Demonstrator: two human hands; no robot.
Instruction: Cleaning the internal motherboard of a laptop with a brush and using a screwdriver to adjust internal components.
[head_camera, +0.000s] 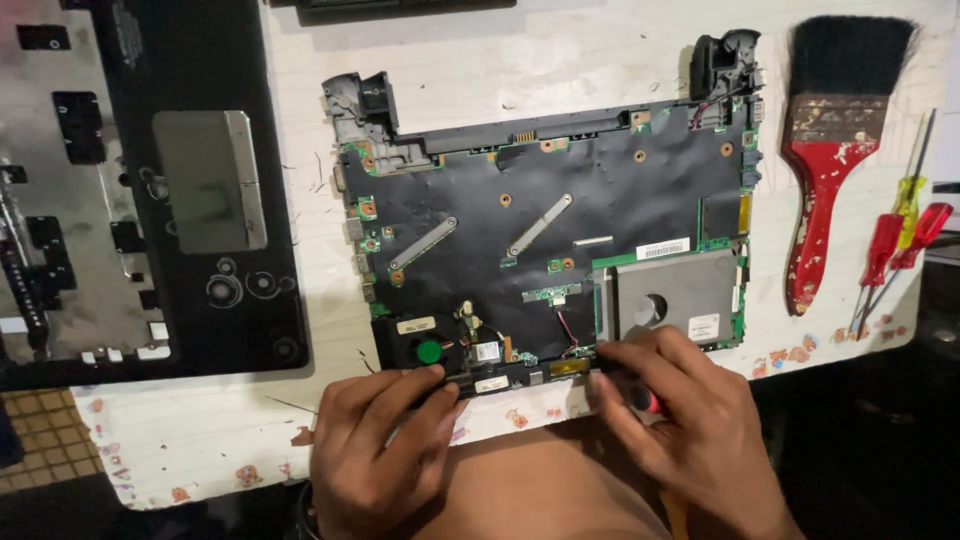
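An opened laptop base lies on a white table, its black-covered board, green circuit edges and a silver drive exposed. My left hand presses on the near edge of the base beside the small fan with a green hub. My right hand is closed around a screwdriver with a red and black handle, its tip at the near edge of the base by the drive.
A black palm-rest cover with a grey touchpad lies at the left. A red-handled paintbrush and several red and yellow screwdrivers lie at the right. The table's near edge runs just before my hands.
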